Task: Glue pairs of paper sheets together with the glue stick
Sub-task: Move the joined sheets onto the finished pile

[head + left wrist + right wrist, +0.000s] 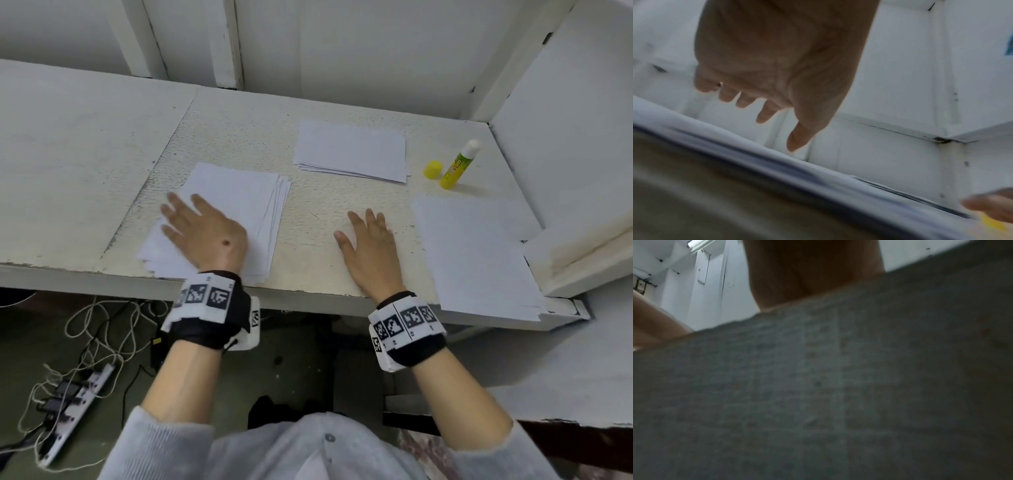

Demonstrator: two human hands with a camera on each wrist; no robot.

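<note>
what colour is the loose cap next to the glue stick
Yellow. The cap lies just left of the glue stick; the head view shows it best.

Head camera: above the desk [239, 120], facing down toward 12 o'clock. Left wrist camera: close under the left hand [781, 56], just above the desk. Right wrist camera: almost on the desk. All views share the desk.

a worn white desk [85, 144] with chipped paint stands against white panelled walls [359, 44]. a white side panel [561, 102] closes its right end. below, the dark floor [301, 370] holds a power strip [78, 401] and tangled cables [99, 329].
</note>
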